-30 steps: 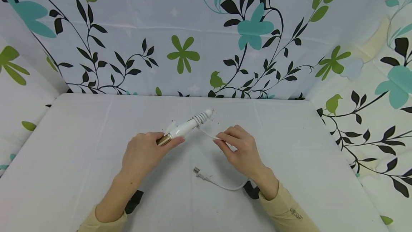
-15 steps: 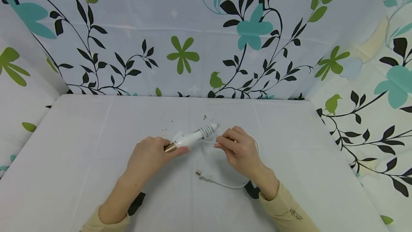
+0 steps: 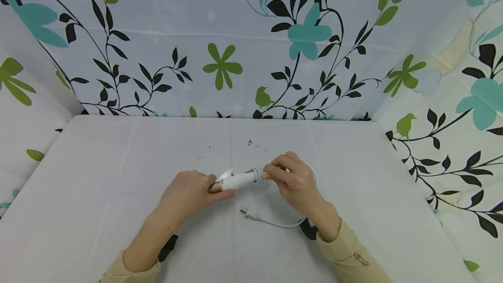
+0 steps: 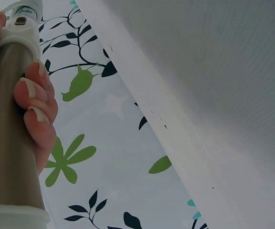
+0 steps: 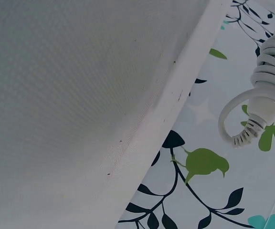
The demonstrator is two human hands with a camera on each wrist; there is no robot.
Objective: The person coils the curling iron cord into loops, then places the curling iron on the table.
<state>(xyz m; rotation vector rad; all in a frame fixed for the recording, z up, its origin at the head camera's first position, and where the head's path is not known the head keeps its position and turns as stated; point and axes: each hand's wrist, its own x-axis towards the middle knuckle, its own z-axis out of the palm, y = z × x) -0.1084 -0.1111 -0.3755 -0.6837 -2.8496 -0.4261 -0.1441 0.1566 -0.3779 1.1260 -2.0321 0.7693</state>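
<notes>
A curling iron (image 3: 239, 181) with a white handle and gold barrel is held between both hands in the head view. My left hand (image 3: 188, 194) grips the barrel (image 4: 11, 124), its fingers (image 4: 37, 95) curled around it in the left wrist view. White cord (image 5: 271, 71) is wound in several turns about the handle's end in the right wrist view, with a loop beside the ribbed strain relief (image 5: 245, 136). My right hand (image 3: 295, 183) pinches the cord close to the coils and covers the handle's tip in the head view. The plug (image 3: 245, 212) hangs on its cord below the hands.
Dark crumbs (image 3: 249, 143) are scattered on the white tabletop (image 3: 118, 156), mostly behind the hands. Leaf-patterned cloth (image 3: 224, 67) encloses the back and sides. Black straps (image 3: 168, 248) show at both wrists.
My left hand has shifted right and toward me, bringing the curling iron's handle end up to my right hand. My right hand has stayed nearly in place with the cord.
</notes>
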